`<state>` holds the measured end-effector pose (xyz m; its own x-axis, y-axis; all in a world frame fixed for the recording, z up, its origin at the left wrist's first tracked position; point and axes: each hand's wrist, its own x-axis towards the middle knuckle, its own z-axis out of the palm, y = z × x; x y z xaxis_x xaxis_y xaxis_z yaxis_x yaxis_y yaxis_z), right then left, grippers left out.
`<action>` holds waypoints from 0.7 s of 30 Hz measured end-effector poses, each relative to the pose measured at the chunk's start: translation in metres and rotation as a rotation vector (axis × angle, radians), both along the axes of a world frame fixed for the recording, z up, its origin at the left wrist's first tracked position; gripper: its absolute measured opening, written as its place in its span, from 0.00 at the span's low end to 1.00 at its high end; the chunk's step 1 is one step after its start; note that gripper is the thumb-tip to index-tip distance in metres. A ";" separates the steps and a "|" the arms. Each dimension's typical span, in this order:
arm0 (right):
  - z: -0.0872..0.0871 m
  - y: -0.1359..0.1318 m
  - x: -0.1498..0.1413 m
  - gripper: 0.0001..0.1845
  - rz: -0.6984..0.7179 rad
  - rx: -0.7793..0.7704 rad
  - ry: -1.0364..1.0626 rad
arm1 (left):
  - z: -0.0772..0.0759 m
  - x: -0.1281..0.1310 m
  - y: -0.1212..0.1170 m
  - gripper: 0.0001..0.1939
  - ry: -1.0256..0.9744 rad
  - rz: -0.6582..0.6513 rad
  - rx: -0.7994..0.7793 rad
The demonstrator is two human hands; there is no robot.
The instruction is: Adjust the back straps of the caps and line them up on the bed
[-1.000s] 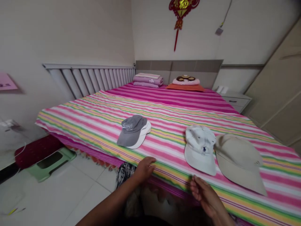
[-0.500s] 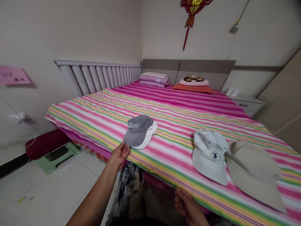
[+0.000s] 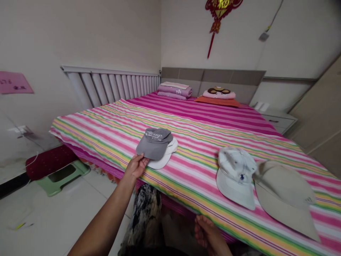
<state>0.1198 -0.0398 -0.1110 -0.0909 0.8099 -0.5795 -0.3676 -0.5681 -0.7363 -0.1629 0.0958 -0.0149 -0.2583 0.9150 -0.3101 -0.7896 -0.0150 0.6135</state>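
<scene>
2 stacked caps [image 3: 156, 147] left on the bed [image 3: 106, 124], 1 cap [image 3: 236, 177] just beside another cap [image 3: 283, 199] right

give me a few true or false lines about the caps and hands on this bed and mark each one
the left hand grips the brim of a grey baseball cap: true
the grey baseball cap sits on top of a white cap: true
the right hand is holding a beige cap: false, it holds nothing and is low by the edge of the bed, apart from the caps
a white cap with a dark logo lies beside the beige cap: true
the folded purple bedding is on the floor: false, it lies on the bed near the headboard
</scene>
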 end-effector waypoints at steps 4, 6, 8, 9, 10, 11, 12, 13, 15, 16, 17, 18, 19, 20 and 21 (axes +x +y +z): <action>0.004 0.000 -0.002 0.18 0.034 0.055 0.000 | 0.013 0.018 -0.008 0.14 0.063 -0.049 0.314; 0.014 0.004 -0.002 0.17 0.053 0.097 0.018 | 0.012 0.028 -0.016 0.17 0.074 -0.082 0.332; 0.030 0.013 0.000 0.16 0.057 0.140 0.055 | 0.005 0.042 -0.028 0.20 0.052 -0.165 0.323; 0.040 0.018 0.002 0.17 0.058 0.162 0.085 | -0.002 0.050 -0.036 0.20 0.024 -0.231 0.317; 0.050 0.025 0.003 0.19 0.058 0.194 0.131 | -0.010 0.058 -0.044 0.21 -0.013 -0.312 0.311; 0.060 0.031 0.005 0.23 0.068 0.225 0.195 | -0.021 0.067 -0.054 0.21 -0.054 -0.406 0.301; 0.068 0.038 0.007 0.26 0.079 0.250 0.274 | -0.032 0.076 -0.065 0.21 -0.091 -0.498 0.282; 0.075 0.044 0.009 0.28 0.073 0.268 0.343 | -0.044 0.085 -0.075 0.20 -0.116 -0.591 0.259; 0.083 0.054 0.013 0.29 0.026 0.280 0.437 | -0.069 0.097 -0.096 0.22 -0.149 -0.737 0.221; 0.084 0.057 0.014 0.29 -0.001 0.279 0.459 | -0.081 0.100 -0.104 0.22 -0.164 -0.798 0.203; 0.084 0.059 0.016 0.27 -0.017 0.277 0.467 | -0.091 0.102 -0.111 0.22 -0.178 -0.853 0.183; 0.082 0.059 0.018 0.26 -0.018 0.276 0.468 | -0.100 0.101 -0.115 0.21 -0.193 -0.902 0.161; 0.079 0.058 0.019 0.24 -0.006 0.277 0.465 | -0.107 0.099 -0.117 0.19 -0.208 -0.937 0.138; 0.076 0.056 0.021 0.23 0.010 0.280 0.461 | -0.113 0.096 -0.116 0.16 -0.221 -0.954 0.118; 0.073 0.053 0.022 0.22 0.024 0.282 0.458 | -0.116 0.092 -0.113 0.13 -0.232 -0.957 0.102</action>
<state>0.1420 0.0128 -0.0375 -0.3036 0.9231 -0.2361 -0.6764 -0.3833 -0.6289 -0.0706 -0.0170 -0.1305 0.6609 0.7316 -0.1672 -0.5972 0.6476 0.4732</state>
